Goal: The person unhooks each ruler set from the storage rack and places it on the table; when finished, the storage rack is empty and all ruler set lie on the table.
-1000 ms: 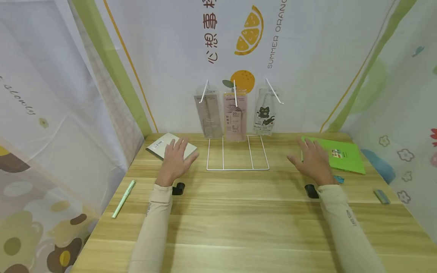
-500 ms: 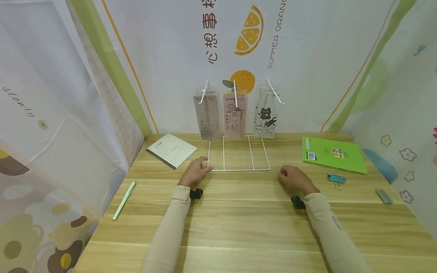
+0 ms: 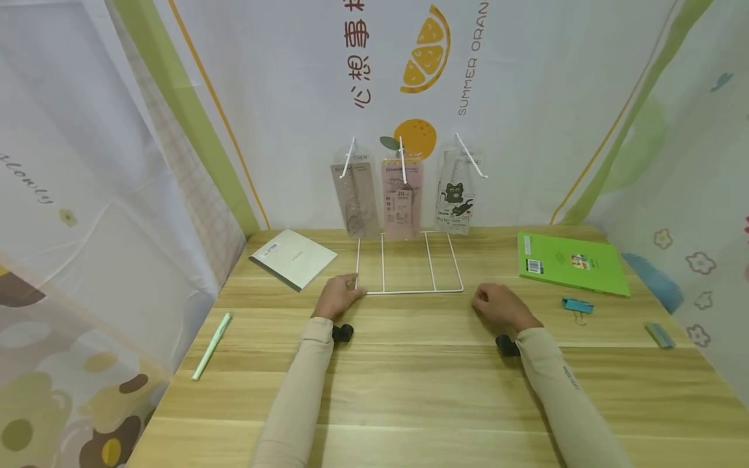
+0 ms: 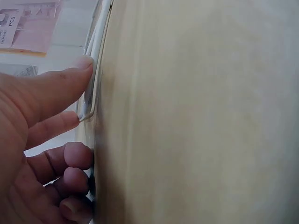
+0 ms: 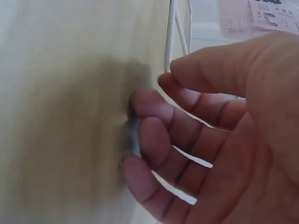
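A white wire display rack (image 3: 409, 293) stands at the back of the table, its base lying flat. My left hand (image 3: 338, 296) is at its front left corner. In the left wrist view the thumb (image 4: 60, 86) lies on the base wire (image 4: 97, 51) and the index finger touches the corner, pinching it. My right hand (image 3: 502, 305) rests on the table just right of the rack, apart from it, fingers loosely curled with nothing in them. Three flat packs hang from the hooks: a greyish pack (image 3: 357, 201), a pink pack (image 3: 402, 208) and a clear ruler set (image 3: 455, 195).
A pale notebook (image 3: 295, 257) lies at the back left, a light green pen (image 3: 212, 346) at the left edge. On the right are a green book (image 3: 573, 263), a blue binder clip (image 3: 578, 305) and a small green-blue block (image 3: 660, 335). Curtains enclose the table.
Both hands have come down and inward from above the notebook and the book. The left hand has taken hold of the rack's corner; the right hand has settled on the table, its fingers curled.
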The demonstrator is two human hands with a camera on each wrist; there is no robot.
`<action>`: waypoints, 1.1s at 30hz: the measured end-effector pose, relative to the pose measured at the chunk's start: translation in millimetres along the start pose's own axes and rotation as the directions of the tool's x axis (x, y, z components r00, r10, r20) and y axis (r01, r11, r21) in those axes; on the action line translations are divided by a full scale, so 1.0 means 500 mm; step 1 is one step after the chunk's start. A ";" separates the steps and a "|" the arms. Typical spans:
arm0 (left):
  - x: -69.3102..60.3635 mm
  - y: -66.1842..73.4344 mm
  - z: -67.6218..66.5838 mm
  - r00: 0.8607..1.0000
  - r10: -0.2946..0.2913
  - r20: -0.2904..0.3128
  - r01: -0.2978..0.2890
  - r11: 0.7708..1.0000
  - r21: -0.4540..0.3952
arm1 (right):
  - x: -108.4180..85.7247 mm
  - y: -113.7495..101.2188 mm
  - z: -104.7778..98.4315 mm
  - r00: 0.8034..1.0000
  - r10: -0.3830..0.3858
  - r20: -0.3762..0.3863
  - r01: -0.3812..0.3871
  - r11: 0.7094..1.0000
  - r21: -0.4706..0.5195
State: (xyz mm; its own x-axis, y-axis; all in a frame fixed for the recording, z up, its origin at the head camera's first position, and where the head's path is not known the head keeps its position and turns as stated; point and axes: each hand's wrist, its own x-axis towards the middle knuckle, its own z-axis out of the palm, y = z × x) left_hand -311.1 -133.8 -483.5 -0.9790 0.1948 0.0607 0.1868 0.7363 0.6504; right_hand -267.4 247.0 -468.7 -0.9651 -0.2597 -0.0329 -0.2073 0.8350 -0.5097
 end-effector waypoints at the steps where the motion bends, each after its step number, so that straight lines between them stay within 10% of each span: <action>1: 0.001 0.001 -0.001 1.000 -0.007 0.004 0.007 1.000 -0.002 | 0.004 -0.001 -0.003 1.000 0.002 -0.006 -0.002 1.000 0.005; 9: 0.002 0.002 -0.005 1.000 -0.027 -0.002 0.027 0.999 -0.032 | 0.083 -0.018 -0.062 0.977 -0.035 -0.210 0.056 0.994 0.096; 19: -0.001 0.005 -0.004 0.999 -0.050 -0.001 0.050 0.998 -0.037 | 0.191 -0.071 -0.181 0.835 -0.001 -0.550 0.203 0.930 0.305; 33: 0.004 -0.005 0.001 0.998 -0.055 -0.006 0.055 0.997 -0.053 | 0.241 -0.096 -0.226 0.850 -0.009 -0.527 0.255 0.882 0.396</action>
State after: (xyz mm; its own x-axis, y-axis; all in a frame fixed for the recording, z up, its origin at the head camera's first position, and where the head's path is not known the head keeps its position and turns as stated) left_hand -313.5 -135.0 -485.3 -0.9883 0.1497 0.0293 0.1281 0.7104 0.6921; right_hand -391.9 230.3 -351.0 -0.9026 0.0275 0.4296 -0.3654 0.4785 -0.7984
